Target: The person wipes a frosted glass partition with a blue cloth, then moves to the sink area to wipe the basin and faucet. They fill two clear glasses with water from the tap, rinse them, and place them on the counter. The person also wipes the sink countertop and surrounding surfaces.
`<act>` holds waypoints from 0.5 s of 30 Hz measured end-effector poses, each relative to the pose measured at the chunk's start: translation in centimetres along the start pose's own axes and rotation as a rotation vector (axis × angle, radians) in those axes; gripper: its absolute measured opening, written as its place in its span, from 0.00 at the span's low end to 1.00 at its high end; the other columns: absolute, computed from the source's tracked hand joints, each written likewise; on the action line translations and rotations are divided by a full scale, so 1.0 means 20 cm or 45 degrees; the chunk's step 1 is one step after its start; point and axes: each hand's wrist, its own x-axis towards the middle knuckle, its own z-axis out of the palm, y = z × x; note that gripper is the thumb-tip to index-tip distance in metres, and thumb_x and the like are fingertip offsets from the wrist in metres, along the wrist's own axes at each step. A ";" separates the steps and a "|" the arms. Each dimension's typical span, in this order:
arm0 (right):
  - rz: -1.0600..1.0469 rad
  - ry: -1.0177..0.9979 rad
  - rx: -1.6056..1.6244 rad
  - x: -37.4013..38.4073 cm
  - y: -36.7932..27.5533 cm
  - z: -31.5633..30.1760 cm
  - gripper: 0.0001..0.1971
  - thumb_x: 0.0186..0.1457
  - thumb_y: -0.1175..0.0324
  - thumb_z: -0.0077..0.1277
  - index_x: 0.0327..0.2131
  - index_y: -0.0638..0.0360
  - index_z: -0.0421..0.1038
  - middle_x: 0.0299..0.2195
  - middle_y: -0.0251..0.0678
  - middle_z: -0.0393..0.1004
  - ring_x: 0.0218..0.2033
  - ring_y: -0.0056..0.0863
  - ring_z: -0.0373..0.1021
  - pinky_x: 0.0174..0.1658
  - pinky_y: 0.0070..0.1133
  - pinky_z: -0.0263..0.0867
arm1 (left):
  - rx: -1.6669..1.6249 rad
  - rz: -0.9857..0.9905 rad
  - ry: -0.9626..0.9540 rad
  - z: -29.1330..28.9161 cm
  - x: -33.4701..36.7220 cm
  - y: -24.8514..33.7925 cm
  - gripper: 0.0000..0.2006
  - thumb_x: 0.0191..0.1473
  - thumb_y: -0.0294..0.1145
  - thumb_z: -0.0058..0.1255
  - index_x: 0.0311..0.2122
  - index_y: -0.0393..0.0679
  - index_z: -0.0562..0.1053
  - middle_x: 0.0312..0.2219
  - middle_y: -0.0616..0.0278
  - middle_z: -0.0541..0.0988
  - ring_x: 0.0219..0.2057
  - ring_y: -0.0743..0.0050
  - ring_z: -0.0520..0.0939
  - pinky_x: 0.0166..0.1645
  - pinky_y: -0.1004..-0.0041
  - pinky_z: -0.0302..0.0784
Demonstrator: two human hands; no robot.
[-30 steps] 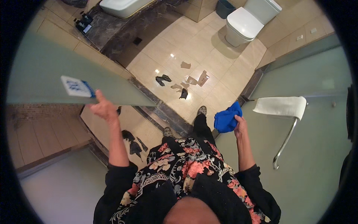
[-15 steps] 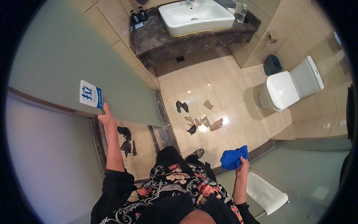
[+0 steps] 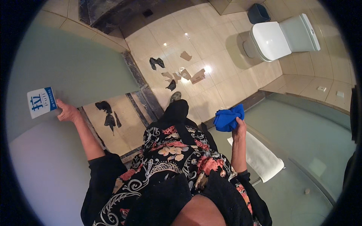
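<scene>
Sign: white, on frosted door; one large blue character, smaller blue lettering, blue band with fine print, illegible.
Left hand: at door's edge, just beside sign; grip cannot be told.
Cloth: blue, bunched, grasped in right hand, out to the body's right.

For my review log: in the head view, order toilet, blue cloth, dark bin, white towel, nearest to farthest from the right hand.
1. Blue cloth, in the right hand
2. White towel, lower right
3. Toilet, upper right
4. Dark bin, at top
</scene>
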 end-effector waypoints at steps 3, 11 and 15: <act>0.011 0.016 -0.035 0.00 -0.01 0.03 0.23 0.46 0.73 0.48 0.49 0.69 0.62 0.45 0.44 0.69 0.46 0.35 0.66 0.52 0.29 0.60 | -0.166 -0.412 -0.031 0.03 -0.01 -0.02 0.15 0.47 0.41 0.55 0.34 0.39 0.74 0.23 0.45 0.77 0.20 0.58 0.79 0.21 0.64 0.70; 0.002 -0.088 -0.170 0.29 -0.16 0.16 0.25 0.47 0.71 0.46 0.51 0.68 0.59 0.47 0.46 0.67 0.49 0.39 0.64 0.55 0.32 0.57 | -0.539 -0.815 -0.044 -0.17 0.06 0.23 0.21 0.47 0.42 0.56 0.31 0.27 0.75 0.28 0.48 0.79 0.28 0.63 0.79 0.32 0.67 0.75; 0.089 -0.185 -0.171 0.46 -0.25 0.30 0.26 0.46 0.71 0.44 0.51 0.69 0.59 0.49 0.47 0.66 0.50 0.41 0.63 0.56 0.34 0.56 | -0.517 -0.863 -0.085 -0.21 0.05 0.28 0.20 0.50 0.39 0.53 0.35 0.27 0.74 0.32 0.49 0.79 0.30 0.67 0.79 0.36 0.69 0.75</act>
